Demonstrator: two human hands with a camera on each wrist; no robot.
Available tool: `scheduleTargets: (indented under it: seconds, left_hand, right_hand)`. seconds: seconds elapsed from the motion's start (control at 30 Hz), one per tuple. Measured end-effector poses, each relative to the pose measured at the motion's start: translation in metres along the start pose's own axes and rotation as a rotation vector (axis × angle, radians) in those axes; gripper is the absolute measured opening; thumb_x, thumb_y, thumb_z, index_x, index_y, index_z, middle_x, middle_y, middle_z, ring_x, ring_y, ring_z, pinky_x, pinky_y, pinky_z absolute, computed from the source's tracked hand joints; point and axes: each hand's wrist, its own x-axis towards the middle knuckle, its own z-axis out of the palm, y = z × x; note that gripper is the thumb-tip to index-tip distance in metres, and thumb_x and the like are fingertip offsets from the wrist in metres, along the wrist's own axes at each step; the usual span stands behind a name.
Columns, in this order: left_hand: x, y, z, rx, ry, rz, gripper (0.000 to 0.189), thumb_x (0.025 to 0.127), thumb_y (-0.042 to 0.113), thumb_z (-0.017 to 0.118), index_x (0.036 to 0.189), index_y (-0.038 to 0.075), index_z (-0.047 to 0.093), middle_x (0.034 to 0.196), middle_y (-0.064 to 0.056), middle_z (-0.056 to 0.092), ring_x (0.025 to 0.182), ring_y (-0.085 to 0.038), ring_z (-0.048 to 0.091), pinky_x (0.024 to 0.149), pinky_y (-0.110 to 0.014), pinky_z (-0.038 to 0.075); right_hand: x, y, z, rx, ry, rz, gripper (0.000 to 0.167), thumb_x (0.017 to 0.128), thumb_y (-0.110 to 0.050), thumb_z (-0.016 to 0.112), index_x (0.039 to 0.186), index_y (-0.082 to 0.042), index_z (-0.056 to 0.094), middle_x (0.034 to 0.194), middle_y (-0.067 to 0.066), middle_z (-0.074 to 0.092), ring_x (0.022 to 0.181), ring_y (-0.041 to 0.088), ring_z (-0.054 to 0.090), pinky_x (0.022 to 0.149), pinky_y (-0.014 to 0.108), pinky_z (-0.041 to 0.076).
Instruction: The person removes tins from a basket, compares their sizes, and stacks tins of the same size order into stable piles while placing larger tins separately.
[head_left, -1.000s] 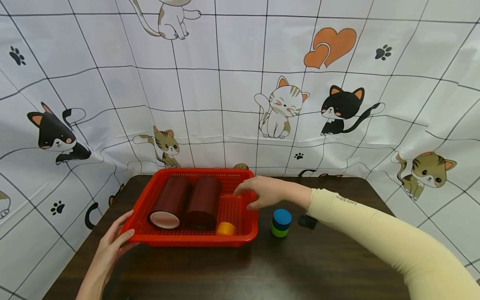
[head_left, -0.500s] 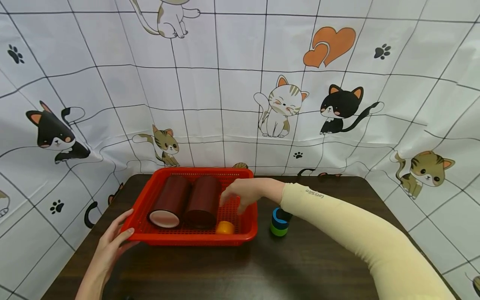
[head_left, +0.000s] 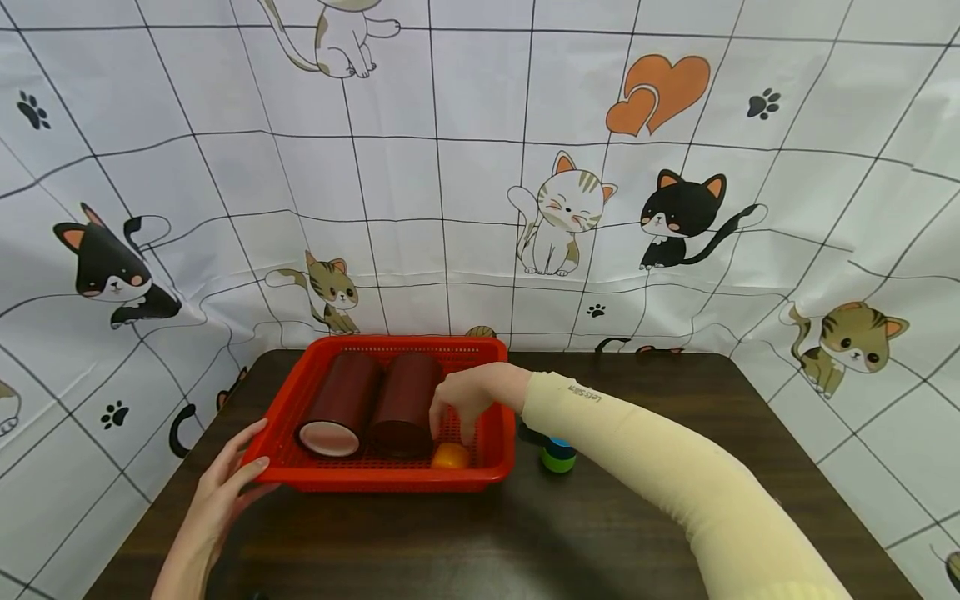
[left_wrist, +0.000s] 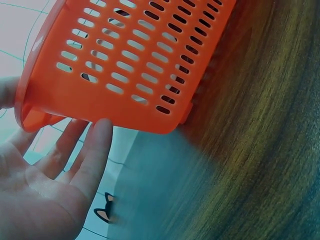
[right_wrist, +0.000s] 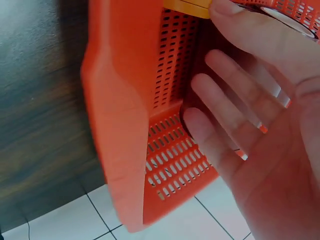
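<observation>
A red plastic basket with slotted walls stands on the table. My left hand grips its left rim; in the left wrist view, fingers of that hand lie against the basket's edge. Two dark red-brown cylinders lie side by side inside, the left one showing a pale pink end. An orange-yellow round piece sits in the front right part. My right hand reaches down into the basket just above it, fingers apart and slightly bent. In the right wrist view, the thumb is at that piece's edge.
Right of the basket, partly behind the right sleeve, stands a small blue and green round stack. A dark wooden table lies beneath. Behind it hangs a white sheet printed with cats.
My right hand has moved left and down from the basket's right rim to the orange-yellow piece. The right sleeve now covers part of the blue and green stack. The left hand stays put.
</observation>
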Motion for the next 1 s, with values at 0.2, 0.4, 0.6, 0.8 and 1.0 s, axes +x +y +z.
scheduleTargets:
  seconds: [0.2,0.4,0.6,0.8,1.0]
  left_hand:
    - [0.000,0.000,0.000,0.006,0.010,-0.018,0.060,0.103,0.021,0.053,0.157,0.021,0.027,0.119,0.024,0.053,0.099,0.003,0.063,0.078,-0.022,0.058]
    - [-0.001,0.000,0.000,-0.004,0.012,-0.013,0.060,0.103,0.021,0.053,0.156,0.021,0.027,0.119,0.023,0.053,0.099,0.004,0.062,0.078,-0.022,0.058]
    - [-0.001,0.002,0.002,-0.019,0.005,-0.006,0.059,0.103,0.019,0.053,0.156,0.022,0.028,0.120,0.021,0.054,0.100,0.003,0.063,0.079,-0.022,0.058]
    - [0.000,0.001,0.001,-0.016,0.006,-0.001,0.059,0.103,0.019,0.053,0.156,0.021,0.028,0.122,0.020,0.052,0.102,0.004,0.061,0.079,-0.022,0.058]
    - [-0.001,0.002,0.000,-0.006,0.011,-0.006,0.060,0.103,0.020,0.053,0.156,0.020,0.027,0.123,0.020,0.051,0.102,0.005,0.061,0.079,-0.022,0.059]
  right_hand:
    - [0.006,-0.004,0.002,0.029,-0.087,0.039,0.046,0.084,-0.015,0.078,0.127,-0.029,0.068,0.134,-0.008,0.060,0.118,0.009,0.050,0.096,0.023,0.051]
    - [0.017,0.000,0.008,0.011,-0.121,0.008,0.048,0.084,-0.017,0.079,0.128,-0.031,0.068,0.128,-0.009,0.062,0.110,0.009,0.049,0.087,0.018,0.051]
    - [0.027,0.006,0.014,0.070,-0.189,-0.010,0.052,0.083,-0.018,0.080,0.132,-0.028,0.065,0.126,-0.009,0.064,0.102,0.004,0.052,0.090,0.016,0.051]
    - [0.030,0.004,0.011,0.065,-0.239,-0.001,0.057,0.082,-0.020,0.081,0.135,-0.028,0.062,0.126,-0.007,0.063,0.100,0.004,0.050,0.092,0.018,0.050]
    - [0.036,-0.003,0.006,-0.002,-0.299,0.031,0.055,0.083,-0.020,0.079,0.134,-0.034,0.062,0.113,-0.011,0.061,0.098,0.008,0.049,0.088,0.023,0.050]
